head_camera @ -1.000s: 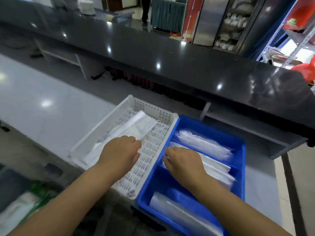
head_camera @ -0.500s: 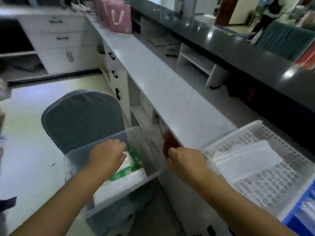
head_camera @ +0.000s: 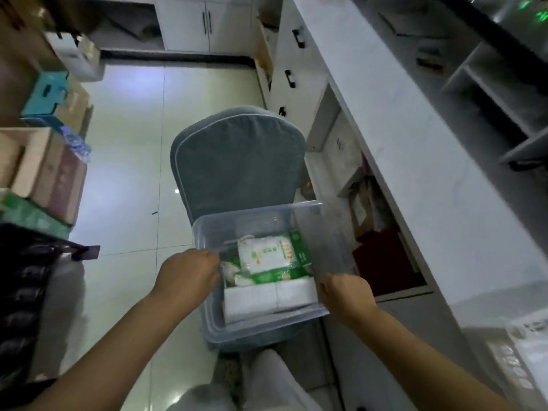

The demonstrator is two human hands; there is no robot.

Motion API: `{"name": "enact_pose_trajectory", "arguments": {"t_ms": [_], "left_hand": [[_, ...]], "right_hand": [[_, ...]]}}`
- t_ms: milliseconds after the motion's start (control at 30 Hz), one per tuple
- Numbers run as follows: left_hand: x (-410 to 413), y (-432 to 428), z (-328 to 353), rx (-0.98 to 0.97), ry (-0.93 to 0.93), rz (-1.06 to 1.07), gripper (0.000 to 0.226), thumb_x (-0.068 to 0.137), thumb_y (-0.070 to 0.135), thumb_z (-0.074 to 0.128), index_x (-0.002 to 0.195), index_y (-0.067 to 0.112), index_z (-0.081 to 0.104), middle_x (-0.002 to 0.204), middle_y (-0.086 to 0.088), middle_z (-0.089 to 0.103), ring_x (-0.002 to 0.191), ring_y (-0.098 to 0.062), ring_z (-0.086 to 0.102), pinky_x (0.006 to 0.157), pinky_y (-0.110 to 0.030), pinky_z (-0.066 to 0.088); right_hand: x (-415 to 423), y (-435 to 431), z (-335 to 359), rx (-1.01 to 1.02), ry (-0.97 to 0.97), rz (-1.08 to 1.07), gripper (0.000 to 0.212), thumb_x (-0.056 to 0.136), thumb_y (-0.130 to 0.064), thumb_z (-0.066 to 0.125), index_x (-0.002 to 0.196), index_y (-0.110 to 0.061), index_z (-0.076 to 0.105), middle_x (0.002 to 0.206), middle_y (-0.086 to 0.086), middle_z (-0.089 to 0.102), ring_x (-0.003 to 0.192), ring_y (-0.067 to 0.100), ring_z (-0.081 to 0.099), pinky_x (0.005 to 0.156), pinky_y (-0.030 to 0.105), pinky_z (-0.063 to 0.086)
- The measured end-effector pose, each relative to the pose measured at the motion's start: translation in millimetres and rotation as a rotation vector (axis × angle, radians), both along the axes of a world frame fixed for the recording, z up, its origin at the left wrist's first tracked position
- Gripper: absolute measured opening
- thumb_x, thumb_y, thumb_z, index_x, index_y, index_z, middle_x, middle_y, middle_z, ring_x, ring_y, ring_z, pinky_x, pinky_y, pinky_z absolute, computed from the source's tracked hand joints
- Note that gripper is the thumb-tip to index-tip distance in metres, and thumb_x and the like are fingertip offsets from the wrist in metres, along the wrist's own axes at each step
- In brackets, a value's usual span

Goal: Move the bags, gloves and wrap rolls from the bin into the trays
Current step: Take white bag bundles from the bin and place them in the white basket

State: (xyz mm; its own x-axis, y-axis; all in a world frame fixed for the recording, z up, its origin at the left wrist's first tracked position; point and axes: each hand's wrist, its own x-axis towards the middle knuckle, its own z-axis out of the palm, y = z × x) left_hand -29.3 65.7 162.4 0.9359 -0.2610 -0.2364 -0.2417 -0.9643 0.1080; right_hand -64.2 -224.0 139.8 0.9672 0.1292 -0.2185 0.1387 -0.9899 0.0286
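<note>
The clear bin (head_camera: 326, 232) sits on a grey chair (head_camera: 237, 155) at lower centre, holding a green-and-white packet (head_camera: 267, 256) above white packs (head_camera: 267, 298); the left grip (head_camera: 189, 277) curls at its left rim beside the packet; the right grip (head_camera: 347, 295) curls at its near right corner; whether either clamps anything I cannot tell; a one-sided pull could tip the bin off the seat.
</note>
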Motion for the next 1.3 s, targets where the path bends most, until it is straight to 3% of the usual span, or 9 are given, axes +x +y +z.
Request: {"name": "enact_pose_trajectory", "arguments": {"t_ms": [100,200,333,600,700,867,1000,1167,1300], "left_hand": [[4.3,4.1,-20.1,0.036,0.056,0.009,0.020,0.088,0.024,0.050,0.102,0.022,0.063,0.096,0.001,0.066,0.085,-0.020,0.060,0.064,-0.027,0.044],[12.2,2.3,-37.9,0.052,0.109,0.025,0.016,0.086,0.022,0.056,0.099,0.019,0.065,0.093,-0.001,0.067,0.080,-0.021,0.062,0.065,-0.027,0.049],[24.2,-5.7,-62.6,0.005,0.149,0.095,0.013,0.069,0.015,0.078,0.080,0.014,0.071,0.069,-0.006,0.070,0.056,-0.022,0.063,0.051,-0.028,0.054],[39.0,-21.9,-124.8,0.031,0.210,0.135,0.022,0.052,0.012,0.088,0.066,0.013,0.071,0.053,-0.004,0.065,0.041,-0.021,0.059,0.041,-0.025,0.050],[41.5,-29.0,-141.5,0.041,0.214,0.133,0.025,0.048,0.012,0.090,0.066,0.013,0.072,0.054,-0.004,0.066,0.041,-0.021,0.060,0.038,-0.027,0.052],[40.6,-42.6,-168.1,0.018,0.242,0.147,0.014,0.062,0.015,0.080,0.073,0.014,0.072,0.063,-0.004,0.068,0.052,-0.022,0.062,0.047,-0.027,0.051],[39.8,-60.6,-178.7,0.034,0.283,0.058,0.030,0.042,0.021,0.089,0.067,0.019,0.072,0.060,0.000,0.066,0.050,-0.017,0.061,0.043,-0.022,0.049],[49.5,-82.7,-176.5,0.059,0.260,-0.073,0.051,0.028,0.043,0.087,0.073,0.024,0.071,0.069,0.006,0.070,0.060,-0.012,0.066,0.055,-0.020,0.052],[62.6,-85.9,-167.4,0.085,0.303,0.026,0.017,0.075,0.031,0.068,0.090,0.022,0.065,0.083,-0.001,0.070,0.074,-0.022,0.066,0.058,-0.024,0.039]], "right_hand": [[19.3,0.2,-35.9,0.033,0.163,-0.022,0.018,0.088,-0.027,0.049,0.087,-0.013,0.060,0.088,0.007,0.069,0.079,0.031,0.064,0.057,0.029,0.037],[41.3,6.3,-74.4,0.082,0.290,0.000,0.018,0.090,-0.025,0.047,0.092,-0.013,0.061,0.095,0.008,0.068,0.084,0.029,0.063,0.062,0.030,0.043],[70.8,16.3,-136.6,0.062,0.472,0.079,0.021,0.091,-0.017,0.045,0.103,-0.012,0.062,0.106,0.011,0.068,0.094,0.029,0.063,0.075,0.032,0.049],[104.2,21.4,-237.7,0.130,0.597,0.255,0.036,0.089,-0.012,0.049,0.124,-0.007,0.048,0.128,0.014,0.052,0.115,0.029,0.050,0.096,0.036,0.040],[101.1,20.4,-255.1,0.152,0.554,0.302,0.029,0.087,-0.013,0.048,0.115,-0.008,0.054,0.117,0.014,0.057,0.107,0.029,0.051,0.088,0.037,0.042],[87.9,13.2,-262.7,0.246,0.560,0.256,0.025,0.085,-0.017,0.050,0.105,-0.009,0.062,0.107,0.014,0.062,0.101,0.032,0.055,0.079,0.036,0.043],[86.7,12.8,-247.6,0.309,0.559,0.223,0.020,0.083,-0.018,0.054,0.099,-0.015,0.065,0.103,0.008,0.067,0.097,0.028,0.059,0.076,0.032,0.043],[99.1,22.2,-199.7,0.523,0.323,0.347,0.017,0.067,-0.009,0.074,0.084,-0.009,0.071,0.080,0.011,0.071,0.073,0.031,0.065,0.062,0.030,0.049],[117.7,28.3,-172.5,0.592,0.168,0.420,0.022,0.060,-0.012,0.084,0.077,-0.011,0.069,0.070,0.007,0.068,0.062,0.028,0.063,0.054,0.028,0.049]]}}
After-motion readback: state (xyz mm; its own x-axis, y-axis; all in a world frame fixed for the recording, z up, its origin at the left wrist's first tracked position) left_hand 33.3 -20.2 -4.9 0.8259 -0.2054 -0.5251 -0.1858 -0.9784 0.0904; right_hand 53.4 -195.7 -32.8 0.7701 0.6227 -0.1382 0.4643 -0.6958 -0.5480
